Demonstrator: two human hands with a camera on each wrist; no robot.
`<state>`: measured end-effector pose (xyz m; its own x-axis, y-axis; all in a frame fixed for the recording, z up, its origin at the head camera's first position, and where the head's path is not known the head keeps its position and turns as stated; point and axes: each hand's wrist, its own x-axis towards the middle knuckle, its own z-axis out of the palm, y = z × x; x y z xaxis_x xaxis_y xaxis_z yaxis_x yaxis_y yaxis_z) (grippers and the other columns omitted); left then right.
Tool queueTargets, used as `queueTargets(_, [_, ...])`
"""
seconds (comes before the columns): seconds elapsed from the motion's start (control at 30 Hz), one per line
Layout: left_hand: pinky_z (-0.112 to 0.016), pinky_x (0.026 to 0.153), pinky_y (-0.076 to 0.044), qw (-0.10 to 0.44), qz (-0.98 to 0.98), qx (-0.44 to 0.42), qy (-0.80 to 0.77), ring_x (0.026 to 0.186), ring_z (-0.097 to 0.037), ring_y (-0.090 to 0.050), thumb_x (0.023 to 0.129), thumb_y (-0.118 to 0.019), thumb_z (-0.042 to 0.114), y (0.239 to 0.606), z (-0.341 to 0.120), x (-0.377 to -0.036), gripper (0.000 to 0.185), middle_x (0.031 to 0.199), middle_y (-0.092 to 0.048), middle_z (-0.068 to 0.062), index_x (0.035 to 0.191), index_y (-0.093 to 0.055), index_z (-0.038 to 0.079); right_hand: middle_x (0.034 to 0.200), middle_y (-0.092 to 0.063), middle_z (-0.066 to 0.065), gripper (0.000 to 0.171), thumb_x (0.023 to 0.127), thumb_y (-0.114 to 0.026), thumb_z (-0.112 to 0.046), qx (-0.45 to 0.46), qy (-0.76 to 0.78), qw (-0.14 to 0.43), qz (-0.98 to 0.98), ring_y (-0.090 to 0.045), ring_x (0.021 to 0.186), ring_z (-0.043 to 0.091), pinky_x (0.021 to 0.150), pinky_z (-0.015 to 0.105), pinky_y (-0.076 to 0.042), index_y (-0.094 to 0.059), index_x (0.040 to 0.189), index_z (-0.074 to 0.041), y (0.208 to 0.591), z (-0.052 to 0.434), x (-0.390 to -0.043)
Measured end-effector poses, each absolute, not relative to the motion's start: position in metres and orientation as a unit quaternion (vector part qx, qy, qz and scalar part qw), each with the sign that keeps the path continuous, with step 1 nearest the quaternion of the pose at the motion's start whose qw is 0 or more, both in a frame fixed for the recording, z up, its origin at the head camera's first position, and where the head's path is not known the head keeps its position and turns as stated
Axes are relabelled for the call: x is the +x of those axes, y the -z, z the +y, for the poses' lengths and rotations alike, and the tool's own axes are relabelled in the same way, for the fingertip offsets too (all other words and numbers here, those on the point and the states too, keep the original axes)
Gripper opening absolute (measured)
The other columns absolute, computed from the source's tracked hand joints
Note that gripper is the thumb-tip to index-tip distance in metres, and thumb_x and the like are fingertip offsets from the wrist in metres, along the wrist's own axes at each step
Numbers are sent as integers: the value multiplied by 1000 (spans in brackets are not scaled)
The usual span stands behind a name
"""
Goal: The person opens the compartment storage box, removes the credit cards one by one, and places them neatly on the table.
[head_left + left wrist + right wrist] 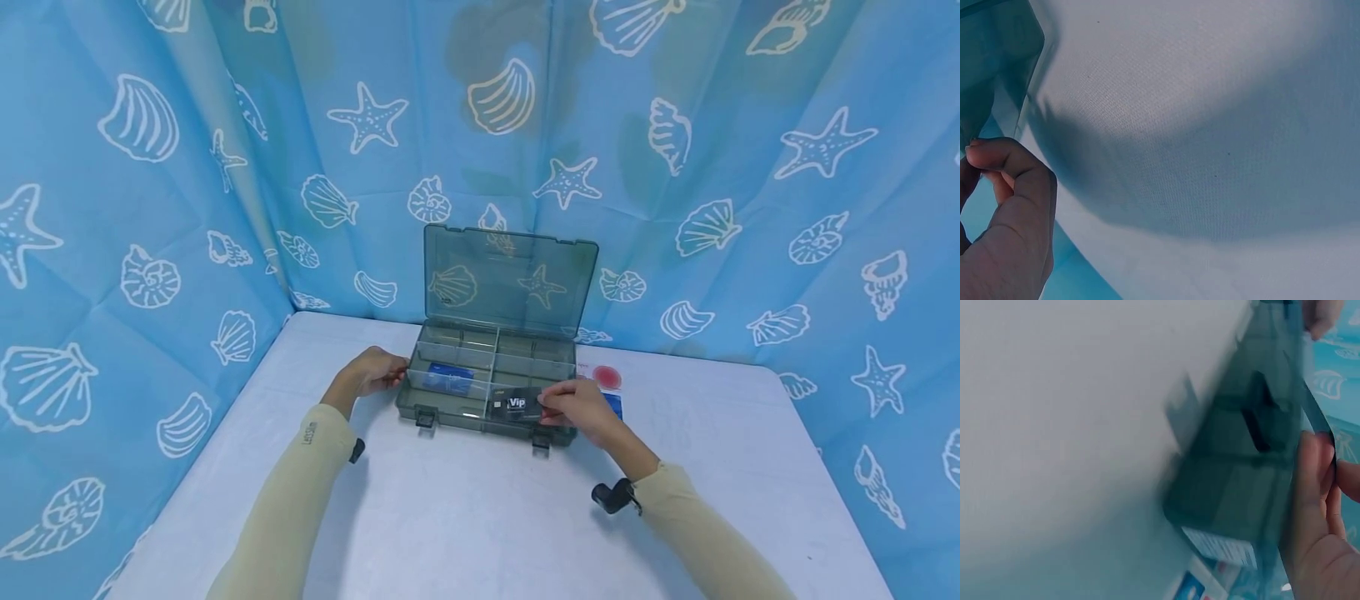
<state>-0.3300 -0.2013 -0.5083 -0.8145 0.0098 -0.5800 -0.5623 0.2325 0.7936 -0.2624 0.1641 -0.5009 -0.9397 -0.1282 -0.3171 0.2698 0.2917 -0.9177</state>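
Observation:
A translucent grey-green divided storage box [472, 422] stands on the table with its lid [510, 279] raised at the back. My left hand [372, 371] holds the box's left wall; in the left wrist view thumb and forefinger [1004, 153] meet at its edge. Between right thumb and fingers my right hand [581, 407] pinches a black card [517, 405] marked "Vip", tilted over the front right compartment. The right wrist view shows that card [1319, 412] edge-on above the box. A blue card [450, 377] lies in a left compartment.
Beside the box's right wall, partly hidden by my right hand, is a flat printed item with a red circle [606, 377] and a blue part [613, 405]. A blue shell-patterned curtain [420, 175] hangs behind the white table [465, 517]. Two latches hang at the box's front.

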Motion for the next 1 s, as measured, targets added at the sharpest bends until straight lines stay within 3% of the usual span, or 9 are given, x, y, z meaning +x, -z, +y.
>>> queueTargets(0.37, [-26, 72, -50, 240, 748, -186, -590, 77, -16, -54, 102, -50, 15, 508, -201, -331, 25, 93, -56, -10, 115, -57, -4, 111, -57, 19, 31, 94, -65, -13, 66, 618, 160, 767, -68, 85, 23, 80, 34, -56, -63, 117, 7, 475, 211, -256])
queueTargets(0.67, [-25, 71, -50, 242, 744, -197, -590, 78, -16, -55, 101, -51, 15, 511, -200, -330, 24, 95, -56, -10, 116, -55, -3, 124, -52, 24, 47, 97, -62, -22, 76, 589, 148, 791, -64, 94, 21, 83, 30, -54, -51, 130, 8, 481, 269, -243])
queueTargets(1.0, [-26, 72, -49, 247, 744, -184, -593, 78, -16, -53, 102, -50, 15, 506, -201, -329, 25, 94, -55, -10, 117, -54, -5, 124, -50, 25, 48, 96, -61, -17, 136, 574, 156, 793, -64, 86, 16, 80, 29, -56, -47, 131, 13, 513, 322, -229])
